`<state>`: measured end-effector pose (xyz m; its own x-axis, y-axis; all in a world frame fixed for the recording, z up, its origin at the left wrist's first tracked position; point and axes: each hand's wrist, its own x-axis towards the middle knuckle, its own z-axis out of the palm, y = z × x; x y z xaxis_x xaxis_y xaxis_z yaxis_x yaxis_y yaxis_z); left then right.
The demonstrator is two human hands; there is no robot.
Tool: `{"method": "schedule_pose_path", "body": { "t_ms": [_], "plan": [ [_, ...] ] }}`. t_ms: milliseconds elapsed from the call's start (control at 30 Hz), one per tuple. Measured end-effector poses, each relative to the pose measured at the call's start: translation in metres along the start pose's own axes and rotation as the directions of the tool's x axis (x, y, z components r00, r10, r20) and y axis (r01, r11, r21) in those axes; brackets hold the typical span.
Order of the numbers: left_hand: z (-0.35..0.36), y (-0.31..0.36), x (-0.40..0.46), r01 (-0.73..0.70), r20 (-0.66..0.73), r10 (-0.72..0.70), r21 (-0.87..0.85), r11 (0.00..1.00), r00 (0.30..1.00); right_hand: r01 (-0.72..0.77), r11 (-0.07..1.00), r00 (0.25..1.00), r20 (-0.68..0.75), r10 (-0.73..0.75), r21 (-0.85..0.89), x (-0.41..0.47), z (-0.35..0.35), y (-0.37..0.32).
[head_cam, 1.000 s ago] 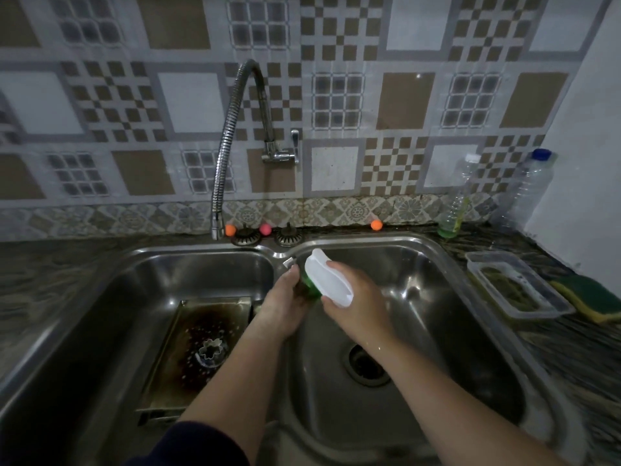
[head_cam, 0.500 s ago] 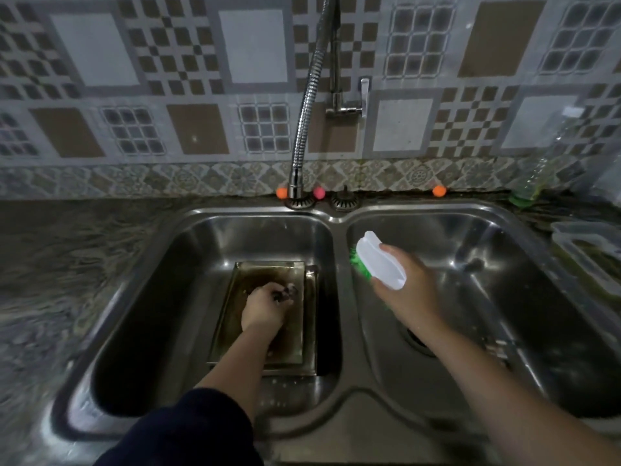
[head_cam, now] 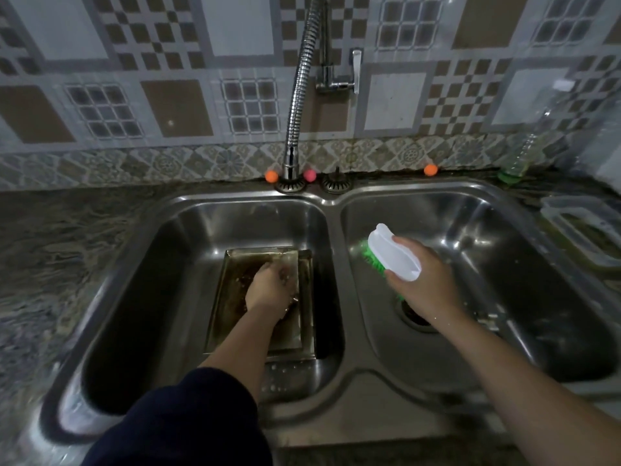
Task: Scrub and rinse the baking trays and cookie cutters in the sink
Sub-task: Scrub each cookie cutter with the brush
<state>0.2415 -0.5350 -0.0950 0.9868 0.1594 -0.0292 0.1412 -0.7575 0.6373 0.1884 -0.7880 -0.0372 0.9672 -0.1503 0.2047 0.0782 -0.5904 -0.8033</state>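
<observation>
- L hand [head_cam: 268, 287] is reaching down into the left basin, fingers curling over smth small and metallic lying on the baking tray [head_cam: 232, 297]; item is too blurred to ID, grip looks closed on it but can't tell for sure.
- Baking tray is sitting flat on the basin floor, rectangular, raised rim, thin metal w/ brown burnt-looking staining; a 2nd rim edge is showing along its right and near sides, so prob. one tray is nesting in another.
- R hand [head_cam: 426, 284] is clamping a scrub brush [head_cam: 395, 255] above the right basin, fingers wrapping the smooth white plastic body, oval-ish shape; green bristles are sticking out underneath, pointing down-left.
- Hands are staying well apart, one per basin.
- Sink [head_cam: 336, 381] is a double-bowl stainless unit, shiny, rounded corners, wet droplets near the divider; round drain [head_cam: 416, 317] is showing just under the R wrist.
- Faucet hose [head_cam: 299, 95] is a ribbed flexible chrome tube hanging down to the sink's back ledge btwn the bowls.
- 3 small balls are sitting on the back ledge: orange ball [head_cam: 271, 176], pink ball [head_cam: 309, 175], 2nd orange one [head_cam: 430, 169].
- Clear plastic container [head_cam: 578, 230] is resting on the dark marbled counter at right, rectangular; clear bottle [head_cam: 519, 156] is standing behind it, blurry.
- Wall is showing glossy patterned tiles, beige/white checks.
</observation>
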Motion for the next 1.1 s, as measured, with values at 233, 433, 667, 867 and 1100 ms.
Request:
{"method": "schedule_pose_path", "body": {
  "t_ms": [233,433,667,867,1100],
  "plan": [
    [0.01,0.085,0.006,-0.224,-0.013,0.224,0.013,0.974,0.974,-0.104,0.994,0.99,-0.102,0.101,-0.025,-0.005,-0.056,0.005],
    [0.068,0.16,-0.016,-0.339,0.098,0.343,-0.058,0.939,0.934,-0.149,0.986,0.969,-0.211,0.129,-0.078,-0.004,-0.133,0.015],
    [0.157,0.215,-0.058,-0.304,0.361,0.313,-0.081,0.949,0.879,-0.192,0.975,0.946,-0.287,0.152,-0.116,0.009,-0.22,0.046],
    [0.22,0.244,-0.074,-0.201,0.523,0.168,0.006,0.98,0.836,-0.223,0.96,0.94,-0.299,0.166,-0.17,0.038,-0.281,0.084],
    [0.27,0.247,-0.073,-0.029,0.564,0.004,0.034,0.999,0.826,-0.237,0.937,0.964,-0.181,0.195,-0.258,0.079,-0.311,0.136]
  ]
}}
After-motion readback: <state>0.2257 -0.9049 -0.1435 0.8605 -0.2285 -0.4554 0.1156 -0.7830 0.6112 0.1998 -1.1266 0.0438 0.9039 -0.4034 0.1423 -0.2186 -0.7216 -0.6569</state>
